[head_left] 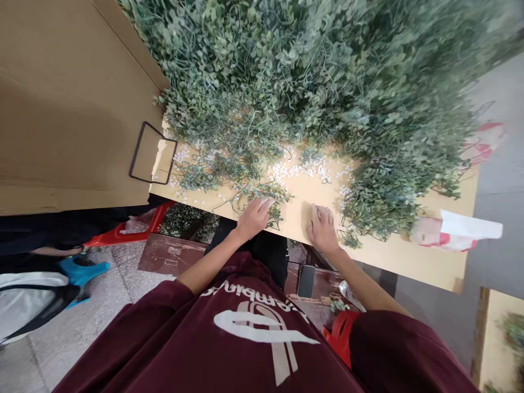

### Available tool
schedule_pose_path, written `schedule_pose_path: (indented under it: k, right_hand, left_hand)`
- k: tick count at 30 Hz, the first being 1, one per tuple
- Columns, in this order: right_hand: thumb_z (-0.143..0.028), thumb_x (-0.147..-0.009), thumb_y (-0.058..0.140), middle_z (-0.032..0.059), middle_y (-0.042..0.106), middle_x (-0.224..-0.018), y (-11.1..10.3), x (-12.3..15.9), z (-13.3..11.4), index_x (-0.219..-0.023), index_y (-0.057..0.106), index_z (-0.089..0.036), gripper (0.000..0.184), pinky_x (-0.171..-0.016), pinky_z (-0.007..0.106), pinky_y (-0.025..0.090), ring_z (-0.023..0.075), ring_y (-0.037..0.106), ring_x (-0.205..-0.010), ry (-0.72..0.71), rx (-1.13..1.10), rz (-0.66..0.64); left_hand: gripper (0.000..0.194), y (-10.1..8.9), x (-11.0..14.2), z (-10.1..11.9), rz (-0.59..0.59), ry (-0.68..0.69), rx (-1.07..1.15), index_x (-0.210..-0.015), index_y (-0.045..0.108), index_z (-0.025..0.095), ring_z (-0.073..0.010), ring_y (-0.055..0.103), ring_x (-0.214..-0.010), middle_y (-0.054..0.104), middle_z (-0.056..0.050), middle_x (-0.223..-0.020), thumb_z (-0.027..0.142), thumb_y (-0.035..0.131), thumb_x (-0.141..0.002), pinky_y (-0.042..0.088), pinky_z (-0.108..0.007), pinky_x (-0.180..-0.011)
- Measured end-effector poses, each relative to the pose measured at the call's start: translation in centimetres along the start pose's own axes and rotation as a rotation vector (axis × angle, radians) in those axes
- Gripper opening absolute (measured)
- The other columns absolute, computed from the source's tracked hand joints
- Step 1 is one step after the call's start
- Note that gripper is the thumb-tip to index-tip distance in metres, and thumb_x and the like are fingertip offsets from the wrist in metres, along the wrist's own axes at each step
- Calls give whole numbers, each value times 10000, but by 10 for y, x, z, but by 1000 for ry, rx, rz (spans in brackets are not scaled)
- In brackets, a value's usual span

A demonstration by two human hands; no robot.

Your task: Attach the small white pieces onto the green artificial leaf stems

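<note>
At the table's near edge, my left hand (252, 219) is closed, its fingers pressed together on a leafy green artificial sprig (275, 216). Some of the sprig's leaves and thin stems stick out around the fingers. My right hand (322, 226) rests on the bare tabletop to the right, fingers curled inward; whatever they may hold is hidden. Small white pieces (282, 172) lie scattered beyond both hands. Just right of my right hand is a clump of green sprigs (376, 204).
A large heap of artificial greenery (286, 71) covers the back of the table (311, 194). A cardboard box (77, 109) stands at left beside a dark wire frame (133, 158). A red-and-white bag (446, 233) lies right. A phone (306, 281) is on the bench below.
</note>
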State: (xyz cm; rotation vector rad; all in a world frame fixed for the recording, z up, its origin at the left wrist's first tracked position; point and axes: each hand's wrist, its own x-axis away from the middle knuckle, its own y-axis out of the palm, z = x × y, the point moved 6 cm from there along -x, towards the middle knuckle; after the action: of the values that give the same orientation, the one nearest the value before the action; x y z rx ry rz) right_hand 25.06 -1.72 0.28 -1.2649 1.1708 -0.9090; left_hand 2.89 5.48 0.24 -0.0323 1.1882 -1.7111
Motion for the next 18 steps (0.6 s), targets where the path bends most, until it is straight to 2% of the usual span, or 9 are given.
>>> schedule_pose_path:
  k: [6, 18]
  right_hand:
    - [-267, -969, 322, 222, 412, -1330, 1, 0, 0, -1472, 324, -10, 565, -1108, 567, 341, 316, 351, -1288, 11, 30, 15]
    - [-232, -929, 346, 211, 423, -1322, 1, -2, 0, -1441, 365, 12, 567, -1126, 527, 334, 308, 357, -1263, 17, 52, 27]
  left_hand:
    - [380, -4, -1, 3, 41, 17, -73, -1234, 574, 101, -231, 606, -1079, 646, -151, -1105, 110, 347, -930, 498, -369, -969]
    - [391, 2, -3, 1, -60, -38, -128, -1246, 569, 121, -257, 569, -1068, 611, -142, -1165, 101, 385, -902, 451, -396, -970]
